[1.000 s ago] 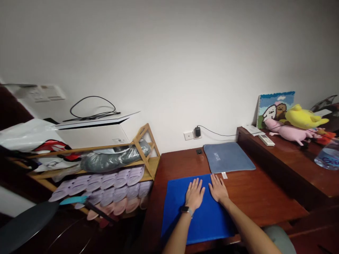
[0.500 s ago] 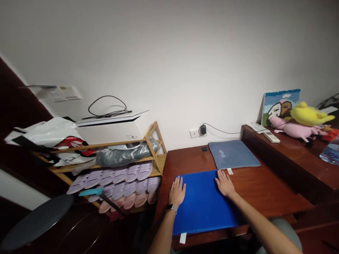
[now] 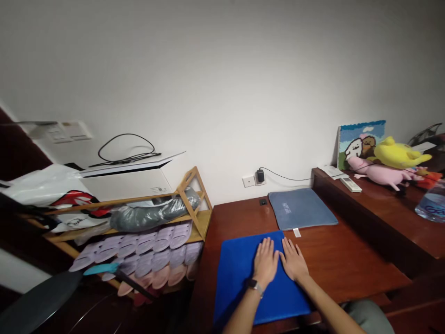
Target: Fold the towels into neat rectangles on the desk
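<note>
A bright blue cloth mat [image 3: 236, 264] lies flat on the brown wooden desk [image 3: 351, 260]. My left hand [image 3: 266, 262], with a watch on its wrist, rests palm down on the mat, right of its middle. Beside it, my right hand [image 3: 294, 260] lies palm down along the mat's right edge, fingers stretched out. The two thumbs are close together. Behind the mat, a grey-blue cloth mat [image 3: 302, 208] with lettering and a white tag lies near the wall.
Left of the desk stands a wooden rack [image 3: 201, 225] with lilac and pink slippers, a white box [image 3: 128, 185] and bags. On the raised ledge at right are plush toys [image 3: 382, 174], a remote control [image 3: 351, 184] and a water bottle [image 3: 433, 204]. A black plug [image 3: 260, 175] sits in the wall socket.
My left hand has slid right across the blue mat, from its left edge to beside my right hand. My right hand stays at the right edge. The view has shifted slightly.
</note>
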The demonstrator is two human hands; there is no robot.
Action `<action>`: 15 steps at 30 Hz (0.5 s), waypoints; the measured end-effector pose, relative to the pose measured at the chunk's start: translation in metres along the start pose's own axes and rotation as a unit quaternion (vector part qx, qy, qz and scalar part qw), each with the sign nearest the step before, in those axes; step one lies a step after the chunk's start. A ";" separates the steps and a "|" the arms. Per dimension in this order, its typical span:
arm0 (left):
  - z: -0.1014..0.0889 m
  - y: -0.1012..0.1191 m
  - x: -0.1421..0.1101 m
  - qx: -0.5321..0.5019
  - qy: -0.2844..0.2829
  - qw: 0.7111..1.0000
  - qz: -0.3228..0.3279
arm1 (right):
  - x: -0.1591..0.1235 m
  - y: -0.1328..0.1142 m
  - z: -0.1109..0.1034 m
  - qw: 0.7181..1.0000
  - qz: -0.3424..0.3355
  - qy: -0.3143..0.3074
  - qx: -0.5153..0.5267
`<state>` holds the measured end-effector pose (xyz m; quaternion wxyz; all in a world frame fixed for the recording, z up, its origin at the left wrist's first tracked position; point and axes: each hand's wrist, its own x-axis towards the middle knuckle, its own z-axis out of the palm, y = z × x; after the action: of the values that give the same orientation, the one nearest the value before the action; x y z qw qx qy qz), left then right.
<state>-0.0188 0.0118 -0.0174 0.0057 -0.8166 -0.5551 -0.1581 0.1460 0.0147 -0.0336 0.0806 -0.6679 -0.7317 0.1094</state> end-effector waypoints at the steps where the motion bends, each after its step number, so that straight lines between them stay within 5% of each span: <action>1: 0.006 0.017 0.005 -0.017 -0.020 1.000 0.006 | 0.000 0.000 0.000 1.000 -0.003 -0.001 -0.006; 3: 0.014 0.033 0.008 -0.037 -0.051 0.998 0.008 | -0.001 0.001 0.001 1.000 -0.007 0.000 -0.017; 5: 0.011 0.021 -0.001 -0.034 -0.068 0.997 0.000 | -0.003 0.000 0.001 1.000 -0.001 0.002 -0.020; 11: -0.025 -0.104 -0.070 0.048 -0.037 0.989 -0.135 | -0.001 -0.001 0.003 1.000 0.010 0.002 -0.007; 15: -0.037 -0.146 -0.097 0.073 0.001 0.982 -0.177 | 0.000 -0.005 -0.006 0.999 0.027 -0.019 -0.013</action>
<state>-0.1934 -0.0266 -0.0326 0.0378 -0.7030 -0.7005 -0.1167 0.1431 0.0142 -0.0266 0.0556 -0.6859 -0.7164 0.1148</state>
